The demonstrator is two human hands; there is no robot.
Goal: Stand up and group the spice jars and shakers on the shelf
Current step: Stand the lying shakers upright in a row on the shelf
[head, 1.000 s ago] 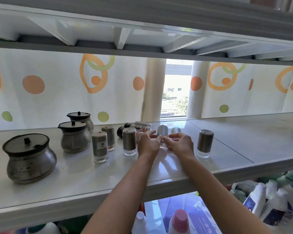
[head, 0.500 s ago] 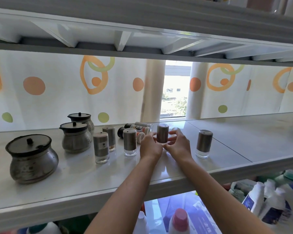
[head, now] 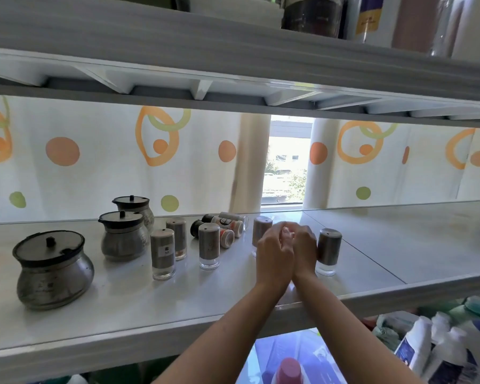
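**Hands closed together between two standing shakers**

The left hand [head: 273, 256] and right hand [head: 304, 249] were held side by side low over the shelf [head: 122, 300], backs turned to the camera, fingers curled inward against each other and wrists nearly touching. Whether anything was grasped between them could not be told (the palms were hidden). Half a second earlier the tall shaker [head: 262, 231] had been steadied by the fingers of both hands. It was now left standing upright just left of the left hand, and the hands had been shifted right, toward the right shaker [head: 329, 249]. The spice jars [head: 229, 224] at the back were still lying on their sides behind three upright shakers [head: 209, 245].
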